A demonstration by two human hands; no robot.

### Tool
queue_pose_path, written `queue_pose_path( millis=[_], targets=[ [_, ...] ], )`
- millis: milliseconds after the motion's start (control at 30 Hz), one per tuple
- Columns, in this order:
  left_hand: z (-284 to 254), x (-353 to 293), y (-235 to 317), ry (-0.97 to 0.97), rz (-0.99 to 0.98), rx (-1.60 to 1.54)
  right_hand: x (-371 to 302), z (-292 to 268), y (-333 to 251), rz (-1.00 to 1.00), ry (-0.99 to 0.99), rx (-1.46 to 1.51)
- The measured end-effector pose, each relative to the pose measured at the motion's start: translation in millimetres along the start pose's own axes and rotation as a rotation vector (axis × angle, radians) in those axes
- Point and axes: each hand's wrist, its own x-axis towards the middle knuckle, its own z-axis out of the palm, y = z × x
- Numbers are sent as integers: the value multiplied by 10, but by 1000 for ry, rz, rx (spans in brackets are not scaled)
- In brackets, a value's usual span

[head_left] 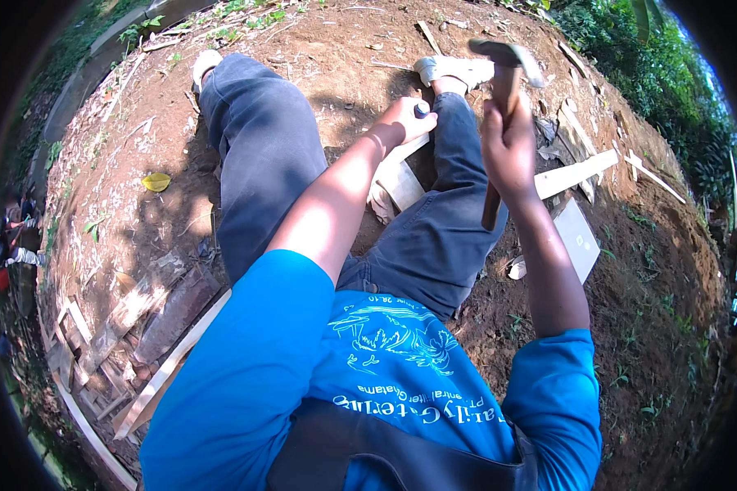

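Observation:
My right hand (pixel 509 151) is wrapped round the wooden handle of a hammer (pixel 508 57). Its dark metal head is raised beyond my fist, and the handle's butt sticks out below it. My left hand (pixel 403 121) is closed round an upright tool handle with a dark round end (pixel 422 110). The lower part of that tool is hidden by my fingers, so its kind cannot be made out. Under and behind the left hand, between my legs, lies a pale piece of wood (pixel 401 186). The hammer head is apart from the tool handle, to its upper right.
I sit on bare brown soil (pixel 336 41) with both legs stretched forward. A pale board (pixel 577 173) and a light flat rectangular object (pixel 577 237) lie to the right. Wood scraps and planks (pixel 176 315) are heaped at lower left. A yellow leaf (pixel 155 182) lies left.

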Motion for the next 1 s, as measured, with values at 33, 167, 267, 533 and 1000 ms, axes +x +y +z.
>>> queue_pose_path(
  millis=[33, 167, 267, 533, 1000],
  targets=[
    [78, -63, 102, -1, -8, 36, -90, 97, 366, 51, -277, -404],
    [-139, 48, -87, 37, -57, 85, 192, -295, -256, 99, -64, 137],
    [-180, -50, -60, 38, -20, -1, 193, -472, -634, -18, 233, 487],
    [-69, -58, 31, 52, 23, 86, 27, -347, 132, 106, -74, 141],
    [-216, -39, 45, 90, -2, -107, -514, -423, 106, 393, -25, 537]
  ],
)
